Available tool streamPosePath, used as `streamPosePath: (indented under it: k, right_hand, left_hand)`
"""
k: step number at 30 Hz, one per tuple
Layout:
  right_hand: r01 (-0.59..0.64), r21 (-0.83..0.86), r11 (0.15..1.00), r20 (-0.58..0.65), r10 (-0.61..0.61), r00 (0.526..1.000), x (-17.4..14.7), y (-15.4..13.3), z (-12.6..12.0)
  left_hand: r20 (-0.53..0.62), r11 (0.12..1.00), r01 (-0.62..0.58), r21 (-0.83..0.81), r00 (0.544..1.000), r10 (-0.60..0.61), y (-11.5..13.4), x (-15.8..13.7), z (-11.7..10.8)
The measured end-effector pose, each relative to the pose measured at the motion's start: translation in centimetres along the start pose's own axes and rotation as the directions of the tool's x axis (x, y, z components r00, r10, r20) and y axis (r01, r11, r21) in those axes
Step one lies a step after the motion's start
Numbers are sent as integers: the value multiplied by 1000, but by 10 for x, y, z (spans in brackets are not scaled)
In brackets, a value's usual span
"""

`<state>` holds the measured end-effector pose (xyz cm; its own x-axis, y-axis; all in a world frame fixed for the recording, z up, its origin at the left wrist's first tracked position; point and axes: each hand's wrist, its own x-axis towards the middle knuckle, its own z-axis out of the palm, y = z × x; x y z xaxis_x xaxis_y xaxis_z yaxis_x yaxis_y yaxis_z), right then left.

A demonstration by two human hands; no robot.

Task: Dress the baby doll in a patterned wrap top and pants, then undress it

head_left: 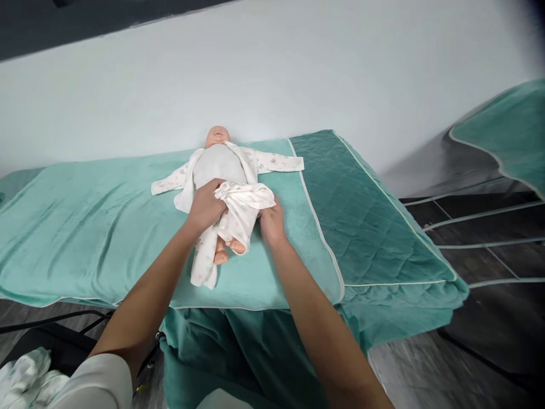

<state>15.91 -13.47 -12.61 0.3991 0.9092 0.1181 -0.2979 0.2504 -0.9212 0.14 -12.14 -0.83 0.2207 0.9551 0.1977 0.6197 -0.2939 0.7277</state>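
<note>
A baby doll (218,135) lies on its back on a light green sheet, its head toward the wall. It wears an open white patterned jacket (279,161) with both sleeves spread out, and its grey-white torso shows. White printed baby pants (240,213) are bunched around its hips and legs, and its bare feet (227,250) show near one leg opening. My left hand (208,204) is closed on the pants' waist at the doll's left-hand side in view. On the opposite side my right hand (272,222) grips the pants' edge, its fingertips partly hidden by the cloth.
The light green sheet (106,227) covers a bed against a white wall, with a darker quilted cover (361,216) at right. A metal rack (485,247) stands farther right, under hanging green cloth (511,130). Crumpled white cloths (32,378) lie on a black seat at lower left.
</note>
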Motion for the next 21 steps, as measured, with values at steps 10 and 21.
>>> streamPosePath:
  k: [10,21]
  right_hand:
    - [-79,168,983,54,71,996,-1,-8,-1]
    - [15,-25,1000,213,-9,977,-5,-7,-1]
  left_hand:
    - [-145,984,-93,153,983,115,-15,3,21]
    - [-69,994,-58,90,996,64,-15,7,23]
